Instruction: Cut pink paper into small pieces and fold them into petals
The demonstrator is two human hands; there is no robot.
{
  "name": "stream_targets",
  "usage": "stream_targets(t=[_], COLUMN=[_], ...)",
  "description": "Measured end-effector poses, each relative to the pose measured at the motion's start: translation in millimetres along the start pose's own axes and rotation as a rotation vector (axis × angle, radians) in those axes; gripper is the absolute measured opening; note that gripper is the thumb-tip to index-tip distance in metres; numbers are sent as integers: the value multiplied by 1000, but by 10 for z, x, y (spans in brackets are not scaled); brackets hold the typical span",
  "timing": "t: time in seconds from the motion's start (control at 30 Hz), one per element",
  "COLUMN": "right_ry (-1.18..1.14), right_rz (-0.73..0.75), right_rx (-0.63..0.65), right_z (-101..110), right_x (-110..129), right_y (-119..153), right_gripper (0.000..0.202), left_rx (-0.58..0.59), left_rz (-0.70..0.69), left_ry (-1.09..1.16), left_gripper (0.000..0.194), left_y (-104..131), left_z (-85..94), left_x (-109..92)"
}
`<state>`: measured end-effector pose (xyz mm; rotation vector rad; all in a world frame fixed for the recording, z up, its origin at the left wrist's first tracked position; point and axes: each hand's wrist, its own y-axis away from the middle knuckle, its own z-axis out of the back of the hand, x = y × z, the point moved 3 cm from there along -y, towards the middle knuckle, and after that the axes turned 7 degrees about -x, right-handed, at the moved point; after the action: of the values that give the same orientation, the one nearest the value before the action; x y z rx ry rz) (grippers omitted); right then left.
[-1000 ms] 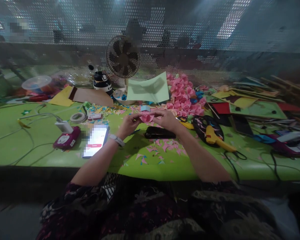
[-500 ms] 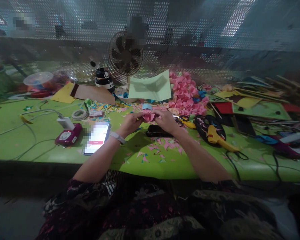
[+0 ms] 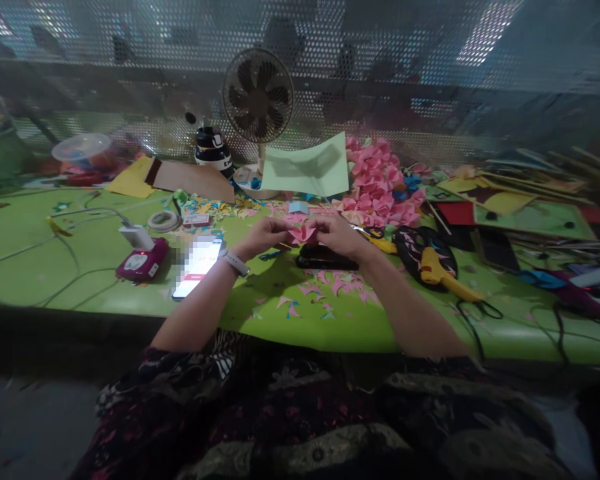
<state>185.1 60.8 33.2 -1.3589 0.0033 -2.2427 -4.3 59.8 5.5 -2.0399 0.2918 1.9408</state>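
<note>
Between my two hands is a pink paper flower (image 3: 303, 232) with pointed petals. My left hand (image 3: 266, 237) pinches its left side, and my right hand (image 3: 336, 235) grips its right side. Just below my right hand lies a black stapler-like object (image 3: 325, 257). Pink paper scraps (image 3: 337, 285) are scattered on the green table cover (image 3: 275, 327) in front of it. Behind the hands sits a small light-blue paper piece (image 3: 299, 207). A large heap of pink paper flowers (image 3: 377, 177) rises at the back right.
A lit phone (image 3: 199, 270) lies by my left forearm, beside a purple power socket (image 3: 143, 261) with a white charger and cables. At right are a yellow glue gun (image 3: 437, 270) and stacked coloured sheets (image 3: 530, 217). A fan (image 3: 259, 97) and bottle (image 3: 213, 150) stand behind.
The pink flower now shows more open, with its points spread upward between my fingers. The whole view has shifted slightly; both hands stay on the flower.
</note>
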Motion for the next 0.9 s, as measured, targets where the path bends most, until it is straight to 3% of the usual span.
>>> stream_targets(t=[0.13, 0.33, 0.63, 0.77, 0.9], right_ry=[275, 380, 520, 668, 582], right_rz=[139, 178, 265, 296, 253], right_rx=[-121, -153, -232, -230, -229], right_z=[0, -30, -73, -99, -66], right_x=[99, 141, 99, 109, 128], right_y=[30, 51, 44, 54, 57], right_gripper=[14, 16, 23, 28, 27], left_rx=[-31, -123, -241, -233, -204], left_rz=[41, 14, -282, -289, -294], left_ry=[40, 30, -247, -225, -194], left_gripper=[23, 18, 28, 26, 24], left_y=[3, 6, 22, 48, 64], left_z=[-12, -27, -70, -83, -96], left_x=[23, -5, -89, -118, -136])
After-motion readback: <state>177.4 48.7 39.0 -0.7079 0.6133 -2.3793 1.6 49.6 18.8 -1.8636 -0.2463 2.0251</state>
